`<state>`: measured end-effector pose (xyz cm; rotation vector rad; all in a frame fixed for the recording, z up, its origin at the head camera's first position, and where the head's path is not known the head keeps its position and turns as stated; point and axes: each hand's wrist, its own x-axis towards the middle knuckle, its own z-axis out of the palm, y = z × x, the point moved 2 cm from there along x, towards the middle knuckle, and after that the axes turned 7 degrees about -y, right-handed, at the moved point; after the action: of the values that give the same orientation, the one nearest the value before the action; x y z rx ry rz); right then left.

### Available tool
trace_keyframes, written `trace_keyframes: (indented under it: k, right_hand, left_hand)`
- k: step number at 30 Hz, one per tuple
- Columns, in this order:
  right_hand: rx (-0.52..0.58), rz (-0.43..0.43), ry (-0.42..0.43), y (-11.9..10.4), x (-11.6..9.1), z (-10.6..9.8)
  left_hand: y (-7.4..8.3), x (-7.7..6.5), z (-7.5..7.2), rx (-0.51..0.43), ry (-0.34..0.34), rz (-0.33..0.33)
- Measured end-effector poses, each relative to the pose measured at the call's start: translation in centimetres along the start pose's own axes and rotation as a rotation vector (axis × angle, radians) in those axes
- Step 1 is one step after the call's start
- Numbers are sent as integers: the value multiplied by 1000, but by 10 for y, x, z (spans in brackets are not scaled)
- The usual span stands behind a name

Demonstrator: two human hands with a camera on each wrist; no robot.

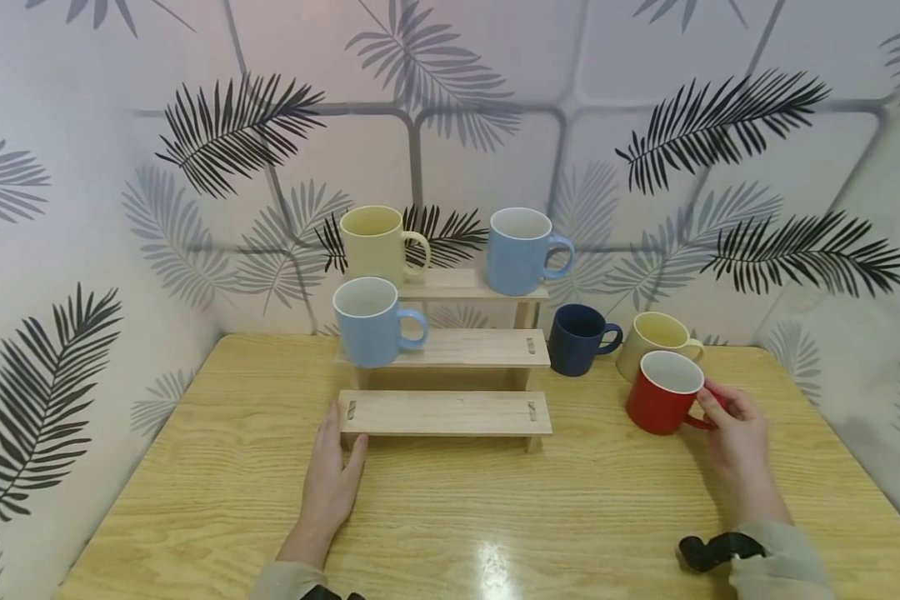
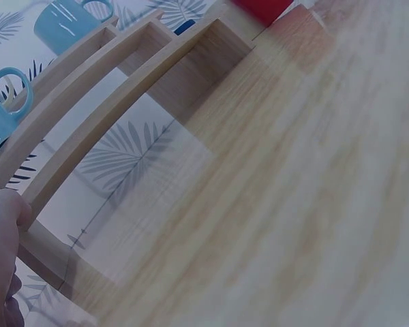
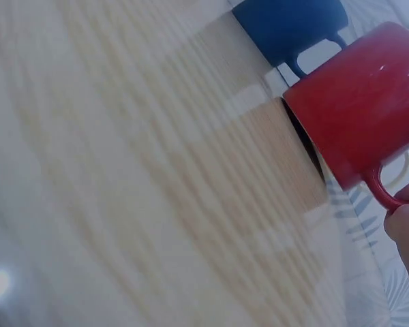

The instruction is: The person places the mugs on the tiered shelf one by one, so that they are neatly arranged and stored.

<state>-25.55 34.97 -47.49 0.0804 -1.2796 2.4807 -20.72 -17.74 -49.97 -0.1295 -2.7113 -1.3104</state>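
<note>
My right hand (image 1: 741, 433) pinches the handle of a red mug (image 1: 663, 393) between thumb and fingers. In the right wrist view, a dark gap shows under the base of that mug. My left hand (image 1: 330, 483) rests against the left end of a three-step wooden rack (image 1: 442, 412). Its fingers lie fairly straight along the side, and the thumb touches the front edge of the lowest step. Closest to the red mug are a yellow mug (image 1: 633, 354), partly hidden behind it, and a dark blue mug (image 1: 573, 342).
On the rack's top step stand a yellow mug (image 1: 371, 246) at left and a light blue mug (image 1: 517, 254) at right. Another light blue mug (image 1: 371, 329) is on the middle step's left end. Behind the wooden table (image 1: 495, 517) is a leaf-patterned wall (image 1: 480, 100).
</note>
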Motion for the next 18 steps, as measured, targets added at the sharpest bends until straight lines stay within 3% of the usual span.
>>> trace_keyframes:
  k: [10,18]
  right_hand:
    - [-10,-73,227,2,-3,21]
    - [-21,-76,196,-2,-8,38]
  left_hand:
    - [1,0,0,3,8,-5]
    - [1,0,-1,-2,5,0]
